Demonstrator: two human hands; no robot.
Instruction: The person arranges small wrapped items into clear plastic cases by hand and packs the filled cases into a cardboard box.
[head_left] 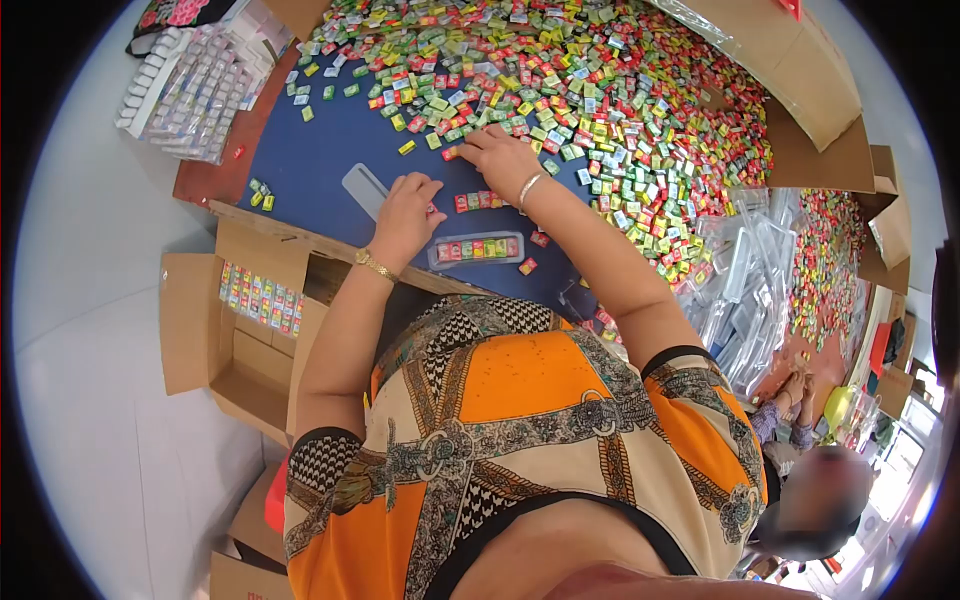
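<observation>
My left hand (408, 212), with a gold watch at the wrist, is closed with a small red piece showing at its fingertips, beside an empty clear tray (366, 188). Farther right, my right hand (495, 158) has its fingertips on a small red and yellow packet (450, 154). Below it lies a short row of red packets (478, 201), partly covered by my right wrist. Nearer to me, a clear tray (476, 250) holds a row of several red, green and yellow packets.
Loose packets (640, 120) are heaped over the blue table (300, 170). Stacked clear trays (740, 290) lie at the right, filled packs (190, 95) at the far left. An open carton (240, 350) stands below left. Another person's hands (793, 392) show at the lower right.
</observation>
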